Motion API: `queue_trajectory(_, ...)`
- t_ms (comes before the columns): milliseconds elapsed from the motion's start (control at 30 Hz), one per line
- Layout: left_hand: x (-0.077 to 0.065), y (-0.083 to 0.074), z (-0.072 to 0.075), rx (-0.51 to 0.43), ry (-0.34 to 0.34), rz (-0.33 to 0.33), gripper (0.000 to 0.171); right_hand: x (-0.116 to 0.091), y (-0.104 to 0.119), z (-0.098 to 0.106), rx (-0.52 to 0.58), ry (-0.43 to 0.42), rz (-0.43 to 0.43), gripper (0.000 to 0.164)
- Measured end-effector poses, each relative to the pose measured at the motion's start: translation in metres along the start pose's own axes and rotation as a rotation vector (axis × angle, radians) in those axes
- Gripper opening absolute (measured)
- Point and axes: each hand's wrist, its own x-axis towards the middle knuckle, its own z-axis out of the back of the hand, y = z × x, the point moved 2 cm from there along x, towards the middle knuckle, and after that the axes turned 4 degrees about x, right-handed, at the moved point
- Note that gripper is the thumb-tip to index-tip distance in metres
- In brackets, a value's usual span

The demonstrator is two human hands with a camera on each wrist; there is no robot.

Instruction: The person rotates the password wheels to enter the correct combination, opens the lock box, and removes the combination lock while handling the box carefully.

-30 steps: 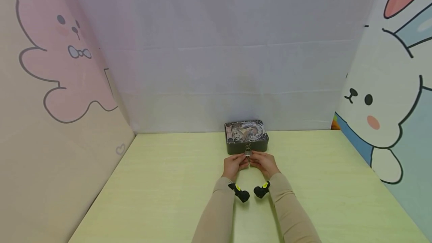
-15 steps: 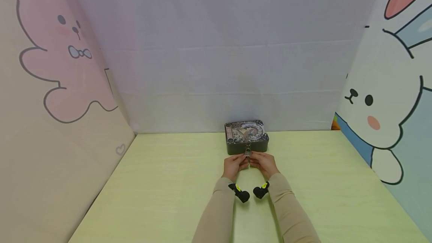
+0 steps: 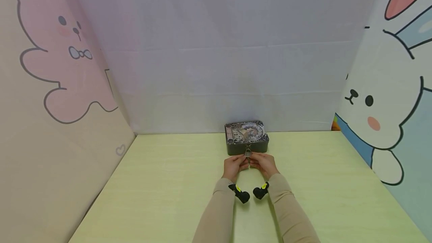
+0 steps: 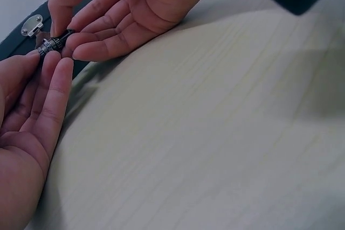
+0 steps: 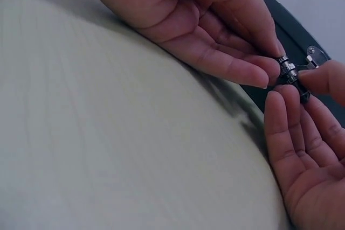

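Observation:
A dark rectangular tin box [image 3: 245, 132] with an ornate printed lid stands at the table's back edge in the head view. From the metal hasp [image 4: 32, 25] on its front hangs a small combination padlock [image 3: 248, 153]. Numbered dials show on the padlock [image 5: 289, 69] in the right wrist view. My left hand [image 3: 233, 167] pinches one end of the padlock between thumb and fingers. From the other side my right hand [image 3: 265, 165] pinches it too. The fingertips of both hands nearly meet beneath it, and they hide part of the lock.
The pale yellow-green table [image 3: 162, 190] spreads out on both sides of the arms. A white cloth backdrop [image 3: 216, 55] rises right behind the box. Side panels with a pink cartoon animal [image 3: 64, 66] and a white rabbit [image 3: 381, 85] flank the table. Black wrist cameras [image 3: 241, 195] sit on both sleeves.

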Motion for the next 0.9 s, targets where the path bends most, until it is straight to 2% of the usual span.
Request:
queue_trajectory(333,-0.0018,-0.0022,-0.0006,-0.005,-0.009,-0.009,0.022,0.0007,-0.0003,0.0033,0.083,0.015,-0.029,0.022)
queue_trajectory(400,-0.0015,-0.0020,-0.0003,-0.001,-0.010,-0.008,0.022,0.0003,-0.0006,0.0030,0.087,0.029,-0.030,0.025)
queue_trajectory(633,-0.0007,-0.0023,-0.0005,0.013,-0.013,0.017,0.022,-0.0005,-0.0016,0.0050,0.048,0.057,-0.016,0.053)
queue_trajectory(900,0.0005,-0.0002,0.0001,0.025,-0.009,0.021,0.022,-0.0007,-0.0021,0.0056,0.039,0.092,0.014,0.053)
